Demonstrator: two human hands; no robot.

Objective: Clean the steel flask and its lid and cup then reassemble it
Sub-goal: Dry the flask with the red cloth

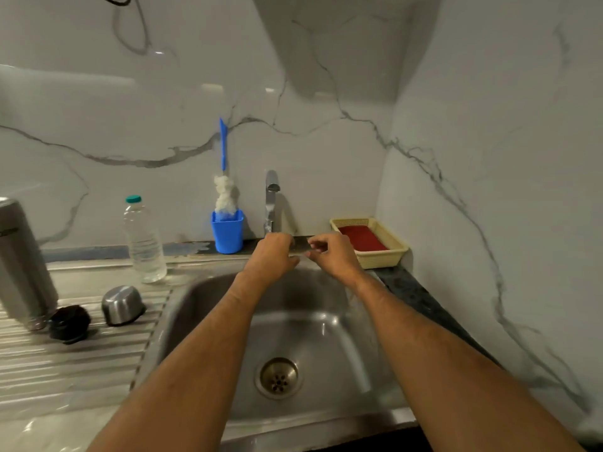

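Both hands up at the tap (270, 200), over the back edge of the sink (326, 324). Left hand (272, 252) sits at the tap base, fingers curled; probably on the valve, but whether it grips anything I cannot tell. Right hand (329, 254) just beside it, fingers loosely bent, holding nothing I can see. Hands near each other, not touching. No clear water stream visible.

Flask parts are all left of the tap, on the ribbed drainboard of the counter (49, 363), likely parked to drain or wait: steel flask (23, 265) farthest left, upright; black lid (69, 322) touching its base; steel cup (122, 305) mouth-down, between lid and sink.

Also left of the tap: blue holder (227, 234) with brush (224, 194), then a water bottle (143, 243). Right of the tap: yellow basket (375, 256).

Judgement: reassembly not started.
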